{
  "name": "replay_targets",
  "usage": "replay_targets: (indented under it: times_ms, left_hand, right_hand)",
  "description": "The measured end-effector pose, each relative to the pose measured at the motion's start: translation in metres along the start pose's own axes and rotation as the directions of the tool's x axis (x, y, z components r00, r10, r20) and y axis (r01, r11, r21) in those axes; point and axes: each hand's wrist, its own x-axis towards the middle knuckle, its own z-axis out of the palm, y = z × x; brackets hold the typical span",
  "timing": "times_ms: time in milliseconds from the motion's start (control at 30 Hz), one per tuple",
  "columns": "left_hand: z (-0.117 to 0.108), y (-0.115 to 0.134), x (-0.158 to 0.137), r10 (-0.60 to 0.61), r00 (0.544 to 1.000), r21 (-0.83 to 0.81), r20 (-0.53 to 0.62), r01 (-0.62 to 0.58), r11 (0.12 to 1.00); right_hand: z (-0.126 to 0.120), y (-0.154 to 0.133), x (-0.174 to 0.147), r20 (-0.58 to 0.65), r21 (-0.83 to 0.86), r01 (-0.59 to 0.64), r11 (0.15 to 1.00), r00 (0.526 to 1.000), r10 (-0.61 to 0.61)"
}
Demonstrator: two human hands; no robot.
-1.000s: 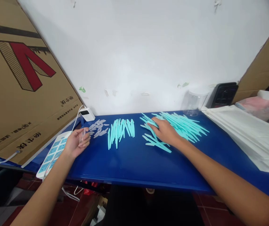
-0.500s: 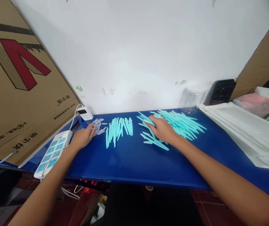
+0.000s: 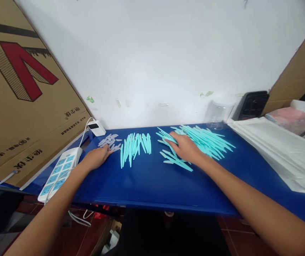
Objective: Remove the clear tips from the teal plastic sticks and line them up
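My left hand (image 3: pixel 98 157) has its fingers pinched at the near edge of a pile of small, pale see-through pieces (image 3: pixel 109 140); what lies between the fingertips is too small to make out. Just right of that pile, a row of slim turquoise sticks (image 3: pixel 134 145) lies roughly side by side. My right hand (image 3: pixel 184 145) is closed around a turquoise stick (image 3: pixel 164 133) pointing up and left. Under and beside this hand are loose sticks (image 3: pixel 177 162), some with pale tips, and a large heap of sticks (image 3: pixel 211 140) spreads behind it to the right.
A white power strip (image 3: pixel 61 172) and a small white device with a dark display (image 3: pixel 96 127) stand on the left by a large cardboard box (image 3: pixel 35 117). At the back right are a clear jar (image 3: pixel 218 114), a black case (image 3: pixel 253 105) and white foam sheets (image 3: pixel 272 149).
My left hand has moved slightly right and down, from over the left side of the pale pieces to their near edge. My right hand stays nearly in place.
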Motion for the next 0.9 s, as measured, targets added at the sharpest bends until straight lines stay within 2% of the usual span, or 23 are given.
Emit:
replay_targets:
  times_ms: [200, 300, 367, 433, 467, 500, 533, 600, 667, 700, 767, 833, 900]
  left_hand:
    - [-0.002, 0.002, 0.001, -0.037, 0.994, -0.003, -0.102, 0.037, 0.999]
    - [-0.017, 0.011, 0.007, -0.044, 0.966, -0.129, -0.254, 0.011, 0.992]
    - [-0.031, 0.027, 0.017, -0.014, 0.928, -0.275, -0.373, -0.097, 0.957]
    - [-0.047, 0.052, 0.031, 0.014, 0.888, -0.449, -0.46, -0.247, 0.859]
    - [-0.054, 0.068, 0.038, 0.025, 0.876, -0.558, -0.481, -0.328, 0.762]
    - [-0.061, 0.084, 0.046, 0.046, 0.884, -0.678, -0.466, -0.39, 0.623]
    - [-0.065, 0.101, 0.054, 0.087, 0.907, -0.786, -0.411, -0.402, 0.47]
    - [-0.07, 0.132, 0.067, 0.159, 0.947, -0.936, -0.279, -0.305, 0.173]
    - [-0.067, 0.157, 0.076, 0.214, 0.959, -0.982, -0.185, -0.186, -0.012]
    - [-0.063, 0.165, 0.078, 0.238, 0.96, -0.989, -0.147, -0.136, -0.061]
    - [-0.053, 0.175, 0.079, 0.28, 0.955, -0.993, -0.096, -0.072, -0.095]
    - [-0.042, 0.177, 0.074, 0.328, 0.942, -0.996, -0.07, -0.05, -0.07]
    - [-0.034, 0.173, 0.068, 0.397, 0.917, -0.999, -0.041, -0.041, -0.009]
  right_hand:
    - [-0.003, -0.001, 0.001, -0.009, 0.045, -0.04, 0.998, 0.999, 0.041]
    - [-0.003, -0.003, 0.002, -0.012, 0.091, -0.081, 0.993, 0.997, 0.082]
    - [-0.004, -0.003, 0.003, -0.015, 0.127, -0.109, 0.986, 0.994, 0.112]
    - [-0.004, -0.003, 0.004, -0.021, 0.164, -0.139, 0.977, 0.989, 0.145]
    - [-0.005, -0.003, 0.005, -0.022, 0.183, -0.155, 0.971, 0.987, 0.162]
    - [-0.006, -0.003, 0.006, -0.02, 0.202, -0.171, 0.964, 0.984, 0.179]
    - [-0.007, -0.002, 0.007, -0.017, 0.222, -0.187, 0.957, 0.981, 0.196]
    - [-0.01, -0.001, 0.009, -0.008, 0.262, -0.219, 0.94, 0.973, 0.229]
    - [-0.012, 0.0, 0.01, 0.004, 0.299, -0.248, 0.922, 0.966, 0.258]
    - [-0.013, 0.001, 0.011, 0.012, 0.315, -0.26, 0.913, 0.963, 0.27]
    - [-0.014, 0.001, 0.012, 0.028, 0.344, -0.276, 0.897, 0.958, 0.284]
    - [-0.014, 0.0, 0.012, 0.042, 0.367, -0.284, 0.886, 0.956, 0.289]
    - [-0.013, -0.001, 0.011, 0.059, 0.393, -0.289, 0.873, 0.955, 0.289]
